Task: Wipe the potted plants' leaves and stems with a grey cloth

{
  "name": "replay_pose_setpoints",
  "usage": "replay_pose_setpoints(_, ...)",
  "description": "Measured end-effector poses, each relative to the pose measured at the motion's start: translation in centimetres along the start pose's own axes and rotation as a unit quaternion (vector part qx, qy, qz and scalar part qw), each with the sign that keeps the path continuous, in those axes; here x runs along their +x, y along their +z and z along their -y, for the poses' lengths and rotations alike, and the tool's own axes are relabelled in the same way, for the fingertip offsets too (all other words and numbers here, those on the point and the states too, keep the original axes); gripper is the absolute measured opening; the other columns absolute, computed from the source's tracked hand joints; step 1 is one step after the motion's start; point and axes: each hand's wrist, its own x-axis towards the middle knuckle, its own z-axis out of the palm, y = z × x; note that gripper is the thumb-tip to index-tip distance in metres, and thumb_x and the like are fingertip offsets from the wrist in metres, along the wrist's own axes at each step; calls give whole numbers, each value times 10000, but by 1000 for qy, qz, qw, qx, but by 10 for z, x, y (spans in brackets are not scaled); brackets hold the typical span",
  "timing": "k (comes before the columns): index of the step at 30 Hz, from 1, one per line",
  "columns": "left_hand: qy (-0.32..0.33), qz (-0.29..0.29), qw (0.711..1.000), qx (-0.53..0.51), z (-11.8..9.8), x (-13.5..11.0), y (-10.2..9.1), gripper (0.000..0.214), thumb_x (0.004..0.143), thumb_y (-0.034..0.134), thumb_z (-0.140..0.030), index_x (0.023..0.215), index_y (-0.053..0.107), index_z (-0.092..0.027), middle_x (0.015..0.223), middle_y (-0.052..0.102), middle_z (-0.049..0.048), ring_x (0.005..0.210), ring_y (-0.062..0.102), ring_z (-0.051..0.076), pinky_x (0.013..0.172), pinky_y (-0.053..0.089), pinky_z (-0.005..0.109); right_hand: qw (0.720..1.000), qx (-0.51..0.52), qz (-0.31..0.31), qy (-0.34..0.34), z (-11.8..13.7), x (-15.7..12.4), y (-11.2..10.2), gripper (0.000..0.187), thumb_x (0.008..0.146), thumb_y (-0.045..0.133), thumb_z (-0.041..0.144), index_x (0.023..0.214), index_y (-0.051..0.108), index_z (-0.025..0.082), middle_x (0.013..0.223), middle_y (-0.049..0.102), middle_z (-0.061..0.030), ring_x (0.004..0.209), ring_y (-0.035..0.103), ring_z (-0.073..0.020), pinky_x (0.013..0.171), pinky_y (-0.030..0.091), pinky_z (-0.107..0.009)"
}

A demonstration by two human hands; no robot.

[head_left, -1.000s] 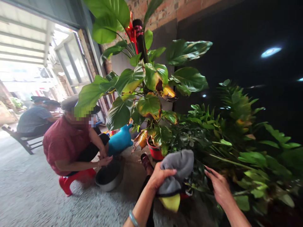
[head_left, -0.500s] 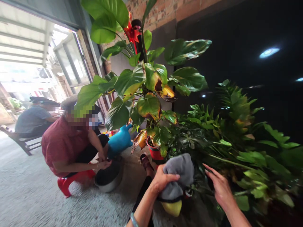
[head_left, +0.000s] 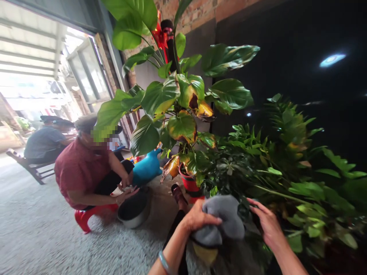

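My left hand [head_left: 198,218] is closed around a folded grey cloth [head_left: 225,217], which bulges out past the fingers to the right. Beneath the cloth shows part of something dull yellow [head_left: 205,253], its kind hidden. To the right of the cloth is my right hand [head_left: 267,223], its fingers stretched out and slightly apart. Its fingertips are at a dark green leaf [head_left: 243,206] between them and the cloth; whether they grip it is hard to see. A tall broad-leaved potted plant [head_left: 182,126] with browned leaf edges stands just beyond, in a red pot [head_left: 189,182].
Dense low foliage [head_left: 309,191] fills the right side before a dark wall [head_left: 286,57]. At left, a person [head_left: 83,172] sits on a red stool [head_left: 83,220], hands over a grey basin [head_left: 134,219]. A blue toy-like object [head_left: 146,168] stands behind. Another person [head_left: 44,139] sits farther back.
My left hand has shifted slightly right with the cloth, which now spreads closer to my right hand. The seated person's hands have opened out over the basin. The view has swung a little.
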Motion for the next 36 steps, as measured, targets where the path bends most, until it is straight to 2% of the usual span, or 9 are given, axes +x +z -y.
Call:
replay_pose_setpoints(7,199,-356,908,-92,-53,36,-18,454,485,814,-371,856,700,-137,783,704,47,728,634,179,704,506,284,1000,13,-21,-10,-2,1,2,291,400,731,342,670,747,237,700,739,-18,788,666,-272,679,509,-340)
replay_pose_setpoints(11,57,-196,974,95,-3,30,-14,261,405,808,-235,618,683,-150,526,604,-33,625,588,171,607,471,251,1000,-3,-24,-17,-1,1,3,254,395,714,352,623,728,241,705,729,-35,855,646,-295,718,500,-359)
replay_pose_setpoints(14,21,-76,996,46,14,14,-13,280,437,794,-247,683,718,-136,572,647,-14,594,583,170,585,473,259,1000,-16,-20,-12,3,0,1,205,380,699,330,567,719,248,670,716,-40,804,628,-281,712,482,-361)
replay_pose_setpoints(16,77,-104,991,-40,-1,12,-16,367,452,809,-291,767,726,-121,677,698,30,623,608,182,630,500,283,1000,-21,-21,-10,4,-2,0,206,369,700,325,560,720,251,653,708,-32,758,616,-264,690,467,-356)
replay_pose_setpoints(21,192,-357,908,-104,-55,39,-15,453,530,803,-337,904,693,-106,823,717,79,747,644,193,733,512,289,1000,-15,-26,4,8,-4,2,213,351,703,350,541,711,253,586,678,-10,640,580,-229,559,433,-327)
replay_pose_setpoints(23,164,-350,922,-40,-47,46,-8,368,541,782,-293,858,699,-126,770,706,44,734,631,183,709,500,271,999,-16,-31,-1,9,-6,3,195,348,690,335,524,711,254,605,690,-10,660,582,-224,568,434,-315)
replay_pose_setpoints(29,-11,-72,990,119,20,18,-1,144,456,754,-207,561,665,-163,512,593,-32,547,536,151,535,424,249,999,-25,-25,18,15,-9,-1,212,359,678,313,550,736,241,560,679,-13,557,558,-208,490,424,-311)
replay_pose_setpoints(32,51,-159,986,5,1,13,-12,247,476,763,-288,668,703,-144,607,653,8,578,563,166,586,462,273,999,-21,-22,13,16,-10,-2,211,351,695,308,548,739,246,596,701,-15,581,580,-206,495,437,-295)
replay_pose_setpoints(36,189,-346,917,-67,-47,37,-17,443,499,791,-366,873,706,-143,788,703,51,721,623,186,709,492,289,1000,-11,-7,12,14,-10,1,231,357,711,337,566,739,242,558,682,-5,482,551,-189,454,436,-310)
